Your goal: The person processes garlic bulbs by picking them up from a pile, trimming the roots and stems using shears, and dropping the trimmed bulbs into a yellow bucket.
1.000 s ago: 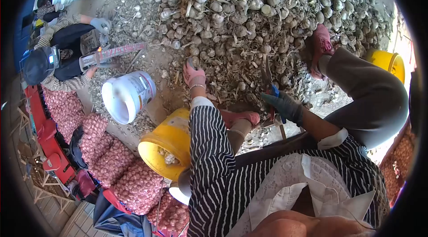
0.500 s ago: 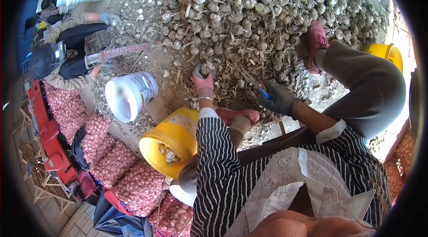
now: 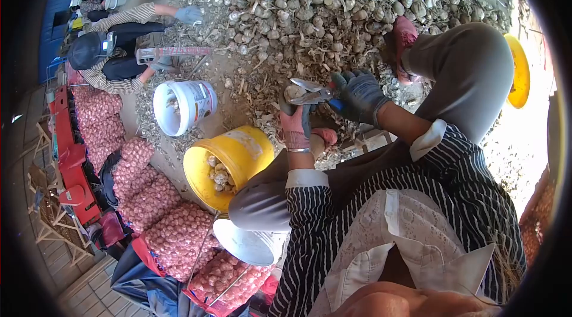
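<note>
Down on dusty ground [image 3: 235, 111] littered with garlic skins, setting shears [image 3: 310, 98] to a garlic bulb [image 3: 293, 92], by the looks of it.
Grips the garlic bulb between the open blades with curled left hand [image 3: 295, 115] fingers; holds the handles in closed right hand [image 3: 363, 93] fingers. Probably calls for a steady bulb, fingertips clear. Sits beside a tipped yellow bucket [image 3: 253, 144], facing a garlic heap [image 3: 333, 7], with a co-worker [image 3: 122, 37] farther off.

Heaped whitish garlic bulbs [image 3: 333, 10] ahead; round yellow plastic bucket [image 3: 255, 145] left, loose bulbs [image 3: 221, 177] inside; pink mesh sacks [image 3: 179, 235] farther left.
</note>
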A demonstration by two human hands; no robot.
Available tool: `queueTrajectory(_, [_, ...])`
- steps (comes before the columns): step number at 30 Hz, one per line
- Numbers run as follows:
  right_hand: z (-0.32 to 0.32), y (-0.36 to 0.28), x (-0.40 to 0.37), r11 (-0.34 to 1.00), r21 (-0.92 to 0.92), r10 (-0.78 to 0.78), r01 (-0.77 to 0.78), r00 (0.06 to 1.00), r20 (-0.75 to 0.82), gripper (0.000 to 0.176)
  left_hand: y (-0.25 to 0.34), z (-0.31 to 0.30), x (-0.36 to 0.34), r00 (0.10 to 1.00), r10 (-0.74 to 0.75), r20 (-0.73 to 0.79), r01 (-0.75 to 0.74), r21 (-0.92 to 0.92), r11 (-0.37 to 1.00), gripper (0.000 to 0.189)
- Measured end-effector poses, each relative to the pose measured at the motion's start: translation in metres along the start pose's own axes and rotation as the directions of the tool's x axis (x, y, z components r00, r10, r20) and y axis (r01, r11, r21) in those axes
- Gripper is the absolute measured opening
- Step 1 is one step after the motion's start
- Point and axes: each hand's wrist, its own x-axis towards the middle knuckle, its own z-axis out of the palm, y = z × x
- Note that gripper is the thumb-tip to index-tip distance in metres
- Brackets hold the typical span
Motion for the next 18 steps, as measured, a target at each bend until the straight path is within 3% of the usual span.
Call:
queueTrajectory(1, [-0.003, -0.001, -0.004, 1.000, -0.001, -0.003, 0.003, 1.000, 0.020, 0.056, 0.000, -0.004, -0.004, 1.000, 0.002, 0.019, -0.005, 0.176, 0.984, 0.047])
queueTrajectory(2, [-0.004, -0.001, -0.008, 1.000, -0.002, -0.005, 0.005, 0.999, 0.040, 0.058, -0.003, -0.006, -0.009, 1.000, 0.001, 0.022, -0.005, 0.179, 0.984, 0.047])
queueTrajectory(4, [0.000, 0.003, -0.013, 0.996, -0.033, -0.087, 0.087, 0.996, -0.019, 0.052, 0.006, 0.008, -0.019, 0.978, 0.200, 0.062, -0.204, 0.506, 0.838, 0.052])
queueTrajectory(7, [0.001, 0.005, -0.022, 0.998, -0.034, -0.045, 0.045, 0.999, 0.004, 0.047, 0.012, 0.019, -0.028, 0.995, 0.102, 0.007, -0.085, 0.615, 0.784, 0.065])
queueTrajectory(11, [0.012, 0.013, -0.032, 0.996, -0.014, -0.086, 0.086, 0.996, 0.004, 0.042, -0.008, 0.023, -0.031, 0.995, 0.101, -0.021, -0.067, 0.619, 0.783, 0.054])
queueTrajectory(13, [0.020, 0.019, -0.031, 0.992, -0.033, -0.119, 0.118, 0.993, -0.026, 0.042, 0.003, 0.040, -0.043, 0.998, 0.021, -0.061, 0.032, 0.746, 0.665, 0.048])
queueTrajectory(14, [0.026, 0.023, -0.031, 0.988, -0.051, -0.145, 0.143, 0.989, -0.041, 0.042, -0.002, 0.038, -0.041, 0.998, 0.015, -0.060, 0.035, 0.743, 0.668, 0.048])
queueTrajectory(16, [0.030, 0.028, -0.031, 0.985, -0.072, -0.161, 0.157, 0.986, -0.045, 0.042, -0.014, 0.035, -0.036, 0.999, -0.024, -0.043, 0.044, 0.559, 0.828, 0.046])
queueTrajectory(18, [0.037, 0.029, -0.033, 0.980, -0.096, -0.178, 0.175, 0.983, -0.032, 0.042, -0.015, 0.035, -0.037, 0.998, -0.044, -0.039, 0.059, 0.584, 0.809, 0.048])
